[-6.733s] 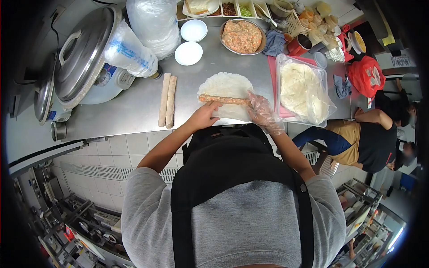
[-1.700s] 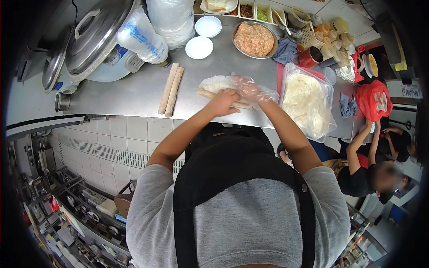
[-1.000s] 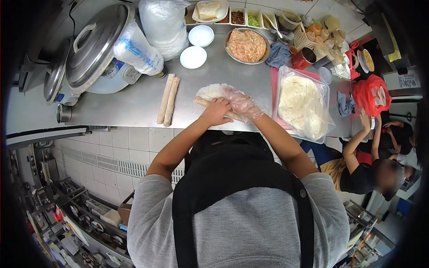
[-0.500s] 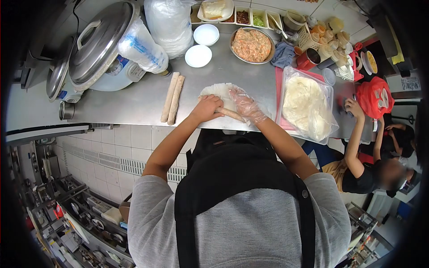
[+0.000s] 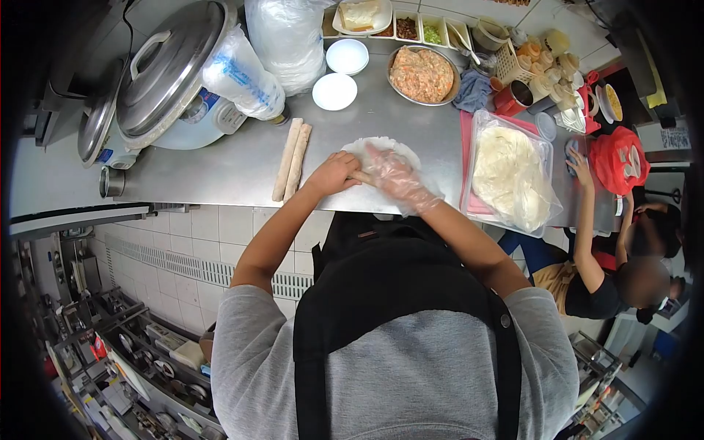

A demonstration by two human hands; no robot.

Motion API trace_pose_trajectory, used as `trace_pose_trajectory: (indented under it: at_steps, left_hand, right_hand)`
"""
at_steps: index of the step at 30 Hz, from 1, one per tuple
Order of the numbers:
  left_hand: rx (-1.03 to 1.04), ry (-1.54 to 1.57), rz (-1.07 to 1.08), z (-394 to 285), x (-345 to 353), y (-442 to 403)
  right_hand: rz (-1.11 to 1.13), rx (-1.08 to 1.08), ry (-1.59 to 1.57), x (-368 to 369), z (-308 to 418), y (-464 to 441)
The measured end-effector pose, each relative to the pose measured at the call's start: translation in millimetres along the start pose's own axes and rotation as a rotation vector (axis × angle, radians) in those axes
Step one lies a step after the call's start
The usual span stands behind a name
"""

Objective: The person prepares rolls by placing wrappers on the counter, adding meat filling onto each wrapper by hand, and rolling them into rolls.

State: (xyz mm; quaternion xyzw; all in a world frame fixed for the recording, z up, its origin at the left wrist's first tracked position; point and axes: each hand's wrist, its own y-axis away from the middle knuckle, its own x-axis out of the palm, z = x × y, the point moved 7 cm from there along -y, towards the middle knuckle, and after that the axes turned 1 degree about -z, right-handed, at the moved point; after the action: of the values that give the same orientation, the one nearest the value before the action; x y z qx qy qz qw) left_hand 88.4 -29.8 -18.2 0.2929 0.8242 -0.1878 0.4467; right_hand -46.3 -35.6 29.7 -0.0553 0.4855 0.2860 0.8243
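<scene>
A thin round sheet of pale dough (image 5: 408,150) lies on the steel counter in front of me. My left hand (image 5: 334,174), bare, is closed around the left end of a thin wooden rolling pin (image 5: 361,177) at the near side of the sheet. In a clear plastic glove, my right hand (image 5: 402,182) reaches over the dough with its fingers stretched out on it. It hides the right part of the pin. Left of my hands, two long pale floury sticks (image 5: 295,161) lie side by side.
At the right, a large mass of dough (image 5: 506,172) sits in a plastic-lined tray. Farther back are a bowl of orange-flecked filling (image 5: 422,75) and two white bowls (image 5: 335,92). Big lidded pots (image 5: 176,73) stand at the left. A co-worker's hand (image 5: 579,165) holds a cloth.
My right hand has moved left and farther over the dough, covering more of the rolling pin. My left hand keeps its hold. The co-worker's hand has shifted on the counter.
</scene>
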Motion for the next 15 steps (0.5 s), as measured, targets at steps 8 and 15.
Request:
trace_pose_trajectory:
  at_steps: [8,15]
  left_hand:
    - [0.009,-0.058,-0.051,-6.7,-5.2,2.9]
    - [0.058,-0.097,-0.004,-0.8,-6.1,-2.6]
  right_hand:
    - [-0.414,-0.310,0.100,38.5,-16.6,41.0]
    - [-0.242,-0.081,0.030,17.0,-42.8,86.8]
